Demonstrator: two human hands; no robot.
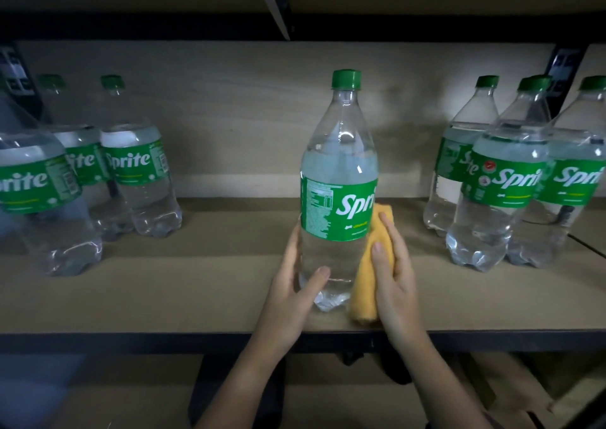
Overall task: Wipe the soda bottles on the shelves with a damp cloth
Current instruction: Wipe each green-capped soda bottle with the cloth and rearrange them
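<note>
I see my left hand [296,284] curled around 1 smooth clear plastic bottle [339,182]; my right hand [395,264] grips a soft folded orange cloth [369,271] against it.

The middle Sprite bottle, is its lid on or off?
On. The green cap sits on top of the middle bottle.

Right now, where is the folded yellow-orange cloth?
In the head view, the folded yellow-orange cloth is just right of centre, pressed by the right hand against the right side of the clear green-capped Sprite bottle that the left hand grips.
</note>
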